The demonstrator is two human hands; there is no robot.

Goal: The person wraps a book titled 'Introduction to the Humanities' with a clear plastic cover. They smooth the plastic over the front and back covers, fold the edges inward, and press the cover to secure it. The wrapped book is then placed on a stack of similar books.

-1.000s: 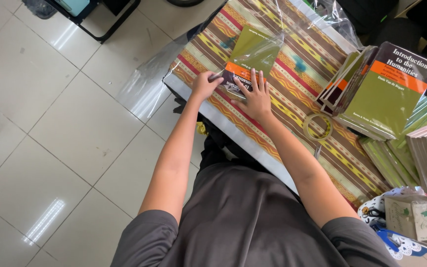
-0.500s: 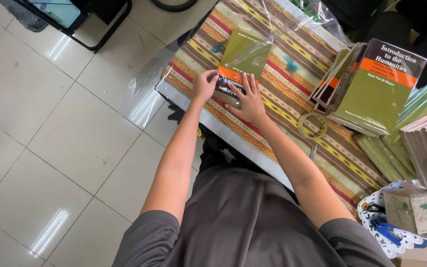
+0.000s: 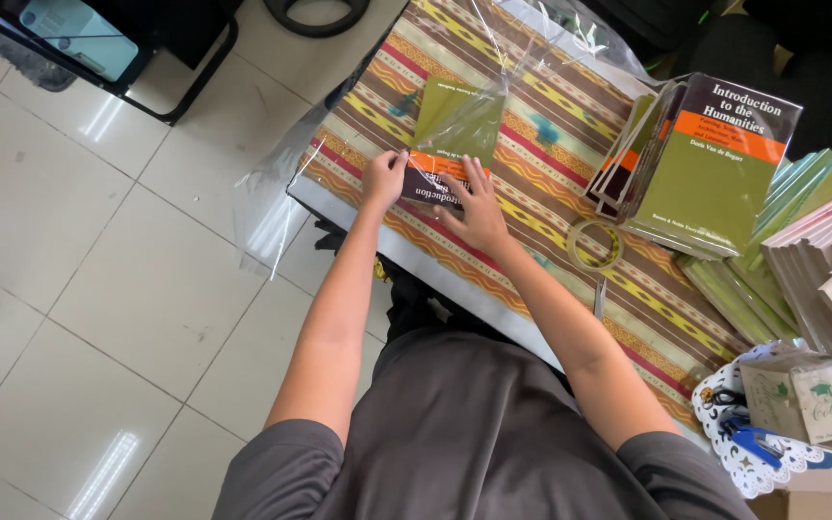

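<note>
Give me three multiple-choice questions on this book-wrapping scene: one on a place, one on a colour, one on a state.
1. Where does the clear roll of tape lie?
A. on the striped tablecloth
B. on the floor
C. on the upright book

2. What colour is the band on the green paperback book under the hands?
A. blue
B. orange
C. white

3. How is the right hand?
A. clenched
B. raised off the table
C. flat on the book

A: it lies on the cloth. B: an orange band shows beside the left hand. C: its fingers are spread on the cover.
</note>
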